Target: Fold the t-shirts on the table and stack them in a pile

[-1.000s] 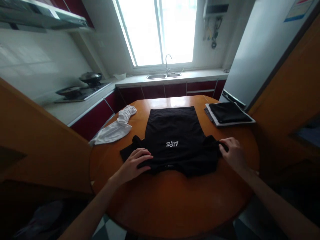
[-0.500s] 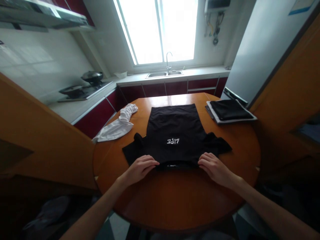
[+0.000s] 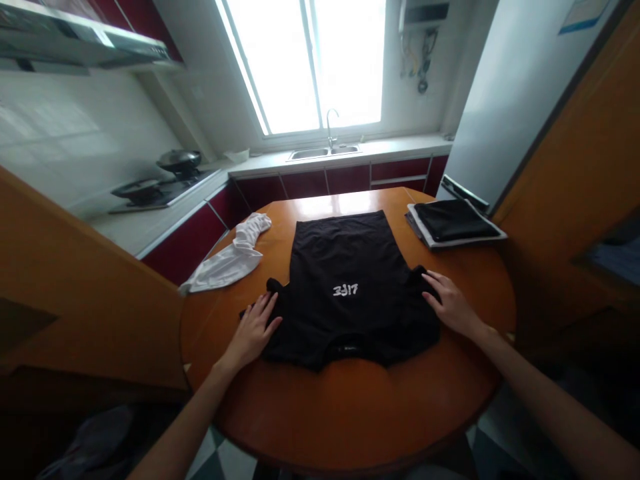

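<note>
A black T-shirt (image 3: 345, 267) with white lettering lies spread flat on the round wooden table (image 3: 350, 413), its collar toward me. My left hand (image 3: 253, 330) lies flat with fingers stretched out over the shirt's left sleeve. My right hand (image 3: 450, 303) rests flat, fingers extended, on the right sleeve. Neither hand grips anything.
A crumpled white garment (image 3: 233, 257) lies at the table's far left edge. A stack of folded dark and white clothes (image 3: 453, 223) sits at the far right. Behind are a counter with a sink (image 3: 325, 152), a stove with pans (image 3: 160, 183), and a fridge (image 3: 505, 100).
Both hands moved apart from the collar area outward to the sleeves and flattened. The sleeves now lie closer in against the shirt's body.
</note>
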Motion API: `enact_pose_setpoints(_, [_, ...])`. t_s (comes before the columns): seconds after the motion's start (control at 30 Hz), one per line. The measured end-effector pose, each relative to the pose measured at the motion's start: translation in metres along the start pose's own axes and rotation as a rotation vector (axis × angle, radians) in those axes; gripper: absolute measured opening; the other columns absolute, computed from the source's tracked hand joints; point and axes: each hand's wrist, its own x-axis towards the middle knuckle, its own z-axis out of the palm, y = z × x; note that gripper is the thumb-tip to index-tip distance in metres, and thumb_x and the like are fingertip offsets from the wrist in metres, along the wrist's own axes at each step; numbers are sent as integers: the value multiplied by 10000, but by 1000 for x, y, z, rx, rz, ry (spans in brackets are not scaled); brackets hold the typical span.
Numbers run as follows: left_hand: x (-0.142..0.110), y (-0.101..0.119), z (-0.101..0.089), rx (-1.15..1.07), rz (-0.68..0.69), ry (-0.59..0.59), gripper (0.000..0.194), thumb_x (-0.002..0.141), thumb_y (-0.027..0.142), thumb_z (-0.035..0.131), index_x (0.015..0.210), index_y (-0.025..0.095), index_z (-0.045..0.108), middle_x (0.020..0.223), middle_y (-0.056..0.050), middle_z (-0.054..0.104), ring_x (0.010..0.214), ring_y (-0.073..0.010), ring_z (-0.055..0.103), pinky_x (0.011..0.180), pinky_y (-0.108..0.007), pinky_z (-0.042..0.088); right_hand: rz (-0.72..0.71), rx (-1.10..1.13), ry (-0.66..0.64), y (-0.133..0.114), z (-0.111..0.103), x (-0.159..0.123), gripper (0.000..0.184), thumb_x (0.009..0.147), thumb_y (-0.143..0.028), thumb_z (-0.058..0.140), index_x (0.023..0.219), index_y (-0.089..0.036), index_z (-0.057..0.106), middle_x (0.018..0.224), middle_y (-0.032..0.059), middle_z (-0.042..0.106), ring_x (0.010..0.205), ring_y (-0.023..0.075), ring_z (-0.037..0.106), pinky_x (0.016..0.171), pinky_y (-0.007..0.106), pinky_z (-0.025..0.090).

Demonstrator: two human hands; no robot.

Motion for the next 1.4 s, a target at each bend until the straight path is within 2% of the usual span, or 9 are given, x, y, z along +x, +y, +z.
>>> enact_pose_setpoints(0.17, [-29,-6,15,186,-94,-116,721,998,595,347,1589,184,304,1642,-189,255,1515,-394,213,1148,-623,286,177,-279,-146,18,11,-26,724,1000,-567,289,1529,-83,387,1592,212,360,1504,336,264,1205,567,212])
enact_pose_setpoints(0.3, [-31,22,-6,156,-160,-13,670,1013,554,320,1528,136,418,1603,-227,326,1493,-438,245,1122,-676,294,172,-285,3,-2,-6,-36,661,1012,-503,325,1468,-42,457,1548,267,390,1478,399,280,1167,624,242])
enact_pose_setpoints(0.37, [-28,46,-26,37,-28,65,574,1036,478,340,1517,177,430,1578,-180,382,1471,-375,323,1156,-595,323,33,-170,71,-25,-17,-38,496,1011,-432,398,1358,-129,582,1467,213,491,1413,372,381,1142,584,315])
enact_pose_setpoints(0.5, [-25,96,-56,-227,439,-204,426,982,410,590,1395,310,561,1356,-73,567,1260,-235,538,1071,-370,475,-352,146,-112,-85,-26,-52,197,956,-302,590,1109,-246,701,1178,108,631,1141,269,567,987,429,471])
enact_pose_setpoints(0.67, [-32,125,-45,-176,660,-287,351,920,289,704,1267,297,657,1196,-65,622,1136,-231,563,1002,-380,500,-551,163,-241,-126,-8,-66,157,910,-190,666,1058,-239,687,1078,70,636,1031,231,568,959,412,428])
enact_pose_setpoints(0.93, [-42,137,-30,-139,630,-149,159,988,174,558,955,217,707,1193,-63,629,1199,-231,523,1015,-377,463,-564,163,-241,-121,-17,-57,164,988,-131,502,931,-207,636,1033,60,640,997,199,557,946,383,398])
enact_pose_setpoints(1.1, [-44,150,-29,-113,579,-142,301,937,325,674,1227,248,677,1241,-80,607,1223,-271,502,1057,-437,433,-556,142,-249,-127,-25,-57,150,975,-165,536,1017,-219,669,1129,79,638,1085,228,546,993,420,392])
enact_pose_setpoints(1.23, [-47,158,-25,-143,624,-183,255,960,326,638,1192,248,708,1215,-77,610,1224,-263,497,1076,-433,409,-578,90,-259,-135,-18,-64,222,931,-234,636,1145,-238,694,1295,93,600,1227,284,486,1056,483,365])
enact_pose_setpoints(1.4, [-53,156,-29,-224,648,-235,271,963,336,623,1213,280,713,1192,-83,615,1196,-264,507,1056,-439,420,-589,190,-330,-134,-21,-71,125,913,-261,675,1002,-263,763,1308,60,601,1281,273,456,1083,467,381])
